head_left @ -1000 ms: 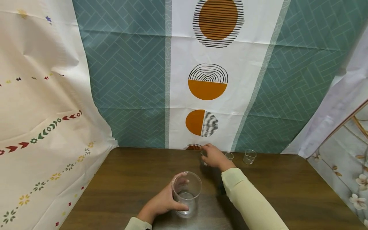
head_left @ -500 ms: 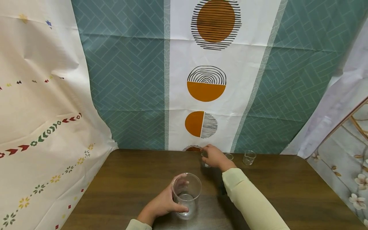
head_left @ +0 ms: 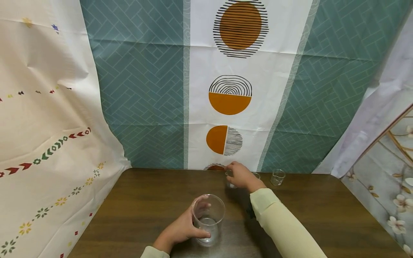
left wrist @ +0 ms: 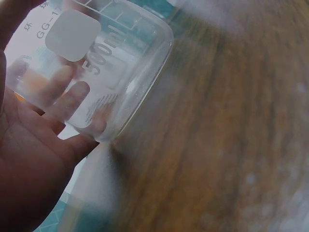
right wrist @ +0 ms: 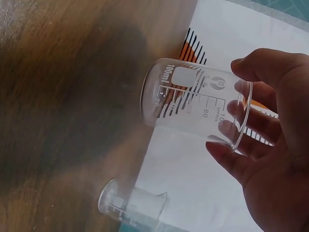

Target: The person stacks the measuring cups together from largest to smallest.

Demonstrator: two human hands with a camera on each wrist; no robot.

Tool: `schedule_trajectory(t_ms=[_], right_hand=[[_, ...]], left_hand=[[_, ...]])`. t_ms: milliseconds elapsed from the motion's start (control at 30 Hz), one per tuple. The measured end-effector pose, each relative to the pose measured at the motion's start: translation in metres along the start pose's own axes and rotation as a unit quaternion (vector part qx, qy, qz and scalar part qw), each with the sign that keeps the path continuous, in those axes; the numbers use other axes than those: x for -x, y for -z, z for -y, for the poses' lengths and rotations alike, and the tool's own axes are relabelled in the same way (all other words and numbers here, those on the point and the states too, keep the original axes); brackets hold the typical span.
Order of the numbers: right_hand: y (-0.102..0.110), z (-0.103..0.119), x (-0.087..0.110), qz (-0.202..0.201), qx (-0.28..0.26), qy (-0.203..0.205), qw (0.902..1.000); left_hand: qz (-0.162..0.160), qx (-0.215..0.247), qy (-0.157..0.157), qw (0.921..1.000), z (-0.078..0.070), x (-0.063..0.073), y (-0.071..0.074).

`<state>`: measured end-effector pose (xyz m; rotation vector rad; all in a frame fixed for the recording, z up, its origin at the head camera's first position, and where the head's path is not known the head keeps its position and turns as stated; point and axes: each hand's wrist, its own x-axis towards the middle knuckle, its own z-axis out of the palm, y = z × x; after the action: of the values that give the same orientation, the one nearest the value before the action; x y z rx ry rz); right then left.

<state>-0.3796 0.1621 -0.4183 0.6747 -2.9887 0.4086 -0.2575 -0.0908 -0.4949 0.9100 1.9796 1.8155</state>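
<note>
A large clear glass beaker (head_left: 209, 222) stands near the middle front of the table, and "500ml" is printed on it in the left wrist view. My left hand (head_left: 185, 226) grips its side, thumb in front and fingers behind the glass. Farther back, my right hand (head_left: 242, 176) holds a smaller beaker (right wrist: 193, 99) by the rim, thumb and fingers curled about it; it is marked 100ml. In the head view my hand hides most of that beaker. Both beakers look empty. Whether the smaller one's base touches the table, I cannot tell.
Right of my right hand, a small beaker (head_left: 256, 175) is partly hidden behind the wrist. Another small beaker (head_left: 278, 177) stands farther right. The brown wooden table (head_left: 145, 200) ends at a patterned cloth backdrop (head_left: 148, 107), with more cloth hanging at both sides.
The head view has shifted slightly. Both hands keep their hold on the beakers, with no clear movement.
</note>
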Motion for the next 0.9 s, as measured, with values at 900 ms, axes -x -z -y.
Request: schedule_trajectory(t_ms=[900], right_hand=[[0.031, 0.031, 0.016, -0.004, 0.027, 0.044, 0.9986]], left_hand=[[-0.003, -0.014, 0.001, 0.9999, -0.001, 0.002, 0.0]])
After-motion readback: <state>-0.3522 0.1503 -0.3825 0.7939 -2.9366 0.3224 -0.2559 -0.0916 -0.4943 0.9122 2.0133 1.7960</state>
